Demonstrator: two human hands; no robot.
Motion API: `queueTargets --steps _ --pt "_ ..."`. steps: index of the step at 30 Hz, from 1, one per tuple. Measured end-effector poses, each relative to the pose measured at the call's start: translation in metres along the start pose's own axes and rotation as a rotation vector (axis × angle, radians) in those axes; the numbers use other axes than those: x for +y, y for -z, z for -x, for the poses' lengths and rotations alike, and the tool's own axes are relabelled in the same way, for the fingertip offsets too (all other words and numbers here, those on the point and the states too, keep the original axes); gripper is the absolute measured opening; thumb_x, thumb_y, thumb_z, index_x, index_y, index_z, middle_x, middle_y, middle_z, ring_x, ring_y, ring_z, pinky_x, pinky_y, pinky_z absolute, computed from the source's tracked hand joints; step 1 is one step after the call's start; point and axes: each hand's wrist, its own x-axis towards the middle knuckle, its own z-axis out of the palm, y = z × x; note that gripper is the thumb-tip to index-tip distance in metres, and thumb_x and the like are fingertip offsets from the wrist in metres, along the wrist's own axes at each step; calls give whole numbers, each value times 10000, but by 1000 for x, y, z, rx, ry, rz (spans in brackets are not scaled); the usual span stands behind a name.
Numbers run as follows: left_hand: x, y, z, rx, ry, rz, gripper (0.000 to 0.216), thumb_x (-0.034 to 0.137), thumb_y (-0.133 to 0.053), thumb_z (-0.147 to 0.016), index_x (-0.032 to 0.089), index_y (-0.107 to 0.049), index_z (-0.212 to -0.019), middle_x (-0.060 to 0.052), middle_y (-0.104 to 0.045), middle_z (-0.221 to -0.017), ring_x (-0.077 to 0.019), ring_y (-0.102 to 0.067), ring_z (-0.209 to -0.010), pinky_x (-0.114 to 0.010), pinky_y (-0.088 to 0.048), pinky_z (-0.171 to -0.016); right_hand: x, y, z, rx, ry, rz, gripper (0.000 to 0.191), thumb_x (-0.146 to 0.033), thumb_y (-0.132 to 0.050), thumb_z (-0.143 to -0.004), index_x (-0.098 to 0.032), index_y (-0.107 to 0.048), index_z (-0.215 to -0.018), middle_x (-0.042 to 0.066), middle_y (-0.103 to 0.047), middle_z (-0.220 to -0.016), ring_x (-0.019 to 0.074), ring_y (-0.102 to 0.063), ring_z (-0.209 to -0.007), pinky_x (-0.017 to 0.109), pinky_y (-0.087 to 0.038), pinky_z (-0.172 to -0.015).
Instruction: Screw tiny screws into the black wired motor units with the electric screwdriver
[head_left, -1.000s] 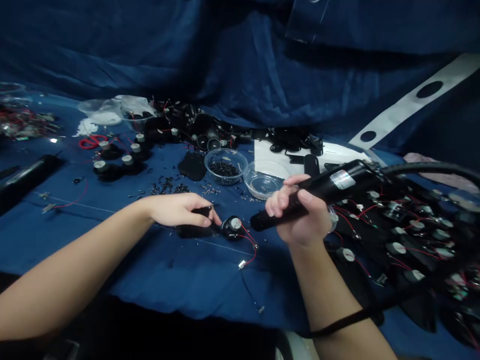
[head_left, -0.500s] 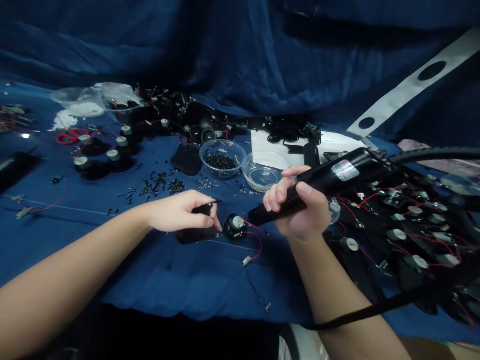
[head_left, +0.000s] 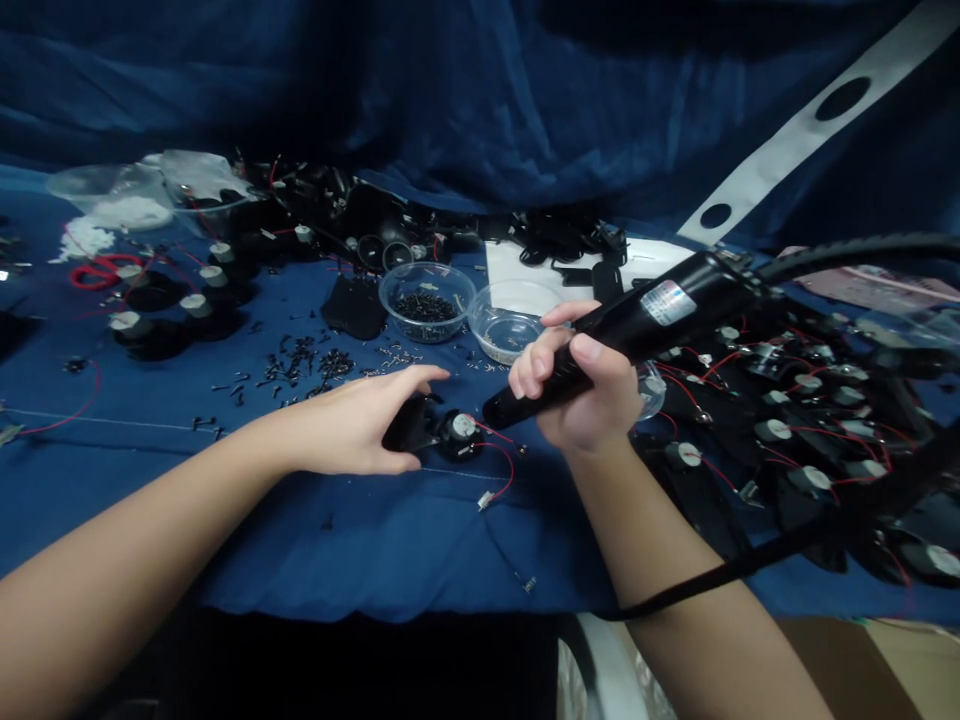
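My right hand (head_left: 589,385) is wrapped round a black electric screwdriver (head_left: 645,315), whose cable runs off to the right. The tool's nose points down and left, just beside a round black part with a white-topped motor (head_left: 463,427) and red wires. My left hand (head_left: 360,420) is curved around a dark plastic piece (head_left: 411,425) that adjoins this motor part. Its thumb and forefinger are spread apart on either side of the piece; the other fingers are hidden. A small white connector (head_left: 486,499) ends the red wire on the cloth.
A clear bowl of dark screws (head_left: 427,305) and another clear bowl (head_left: 510,325) stand behind my hands. Loose screws (head_left: 300,362) lie scattered left of them. Motor assemblies with red wires (head_left: 776,430) crowd the right; more, plus red-handled scissors (head_left: 101,270), sit at left.
My left thumb and forefinger have spread apart, and the dark piece now lies between them instead of reaching below the hand. My right hand keeps hold of the screwdriver. The whole view has shifted slightly.
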Motion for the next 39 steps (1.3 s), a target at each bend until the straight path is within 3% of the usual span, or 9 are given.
queueTargets --steps 3,6,9,15,20,22,26,33,39 --pt "-4 4 2 69 -74 26 654 393 -753 -880 273 -477 -1461 -93 -668 -1490 -269 -675 -1337 -389 -538 -1112 1 1 0 -2 12 -2 198 -353 -728 -809 -215 -657 -932 -73 -598 -555 98 -529 -417 260 -457 -433" --pt "-6 4 1 47 -155 -24 298 406 -760 -891 247 -643 -1114 -79 -688 -1476 -259 -728 -1188 -388 -558 -1046 4 1 1 0 52 24 235 -395 -745 -821 -226 -645 -949 -79 -598 -573 95 -541 -430 258 -463 -444" --pt "-5 4 -1 0 -202 -63 229 410 -763 -887 225 -630 -912 -86 -714 -1444 -249 -740 -1068 -389 -566 -974 7 1 2 -16 101 30 271 -417 -770 -819 -227 -642 -964 -81 -590 -586 95 -551 -441 259 -464 -447" --pt "-6 11 2 -14 -199 -86 303 448 -821 -854 245 -698 -1043 -69 -731 -1431 -270 -773 -1090 -395 -589 -987 10 -1 3 -50 127 39 326 -468 -798 -814 -230 -632 -964 -85 -586 -574 92 -542 -426 265 -469 -438" --pt "-8 9 7 153 -340 -158 277 477 -737 -975 301 -804 -1178 -60 -586 -1609 -280 -761 -1212 -400 -626 -1023 9 0 3 -58 107 12 278 -423 -796 -815 -234 -661 -969 -86 -631 -593 93 -563 -441 270 -481 -456" --pt "-6 7 6 184 -386 -157 277 448 -738 -983 325 -808 -1221 -53 -647 -1548 -280 -747 -1243 -412 -623 -1062 9 1 2 -60 98 14 286 -430 -798 -811 -235 -658 -968 -90 -627 -589 93 -561 -439 272 -485 -460" --pt "-1 1 2 160 -441 -207 285 429 -711 -1009 304 -800 -1249 -68 -749 -1395 -277 -738 -1248 -422 -625 -1068 8 0 1 -41 69 10 291 -430 -796 -791 -235 -651 -950 -97 -619 -572 94 -556 -430 270 -483 -453" --pt "11 -4 1 149 -396 -351 294 442 -647 -1041 235 -804 -1180 -108 -737 -1317 -275 -751 -1136 -441 -635 -1003 9 -1 0 -47 69 -23 269 -406 -814 -784 -232 -676 -935 -90 -630 -565 97 -554 -426 261 -478 -447" --pt "21 0 3 69 -401 -366 255 395 -663 -1037 219 -791 -1169 -116 -707 -1299 -271 -741 -1116 -431 -637 -964 10 1 -1 -14 82 1 253 -421 -801 -811 -239 -677 -934 -85 -608 -581 97 -548 -438 263 -489 -456"
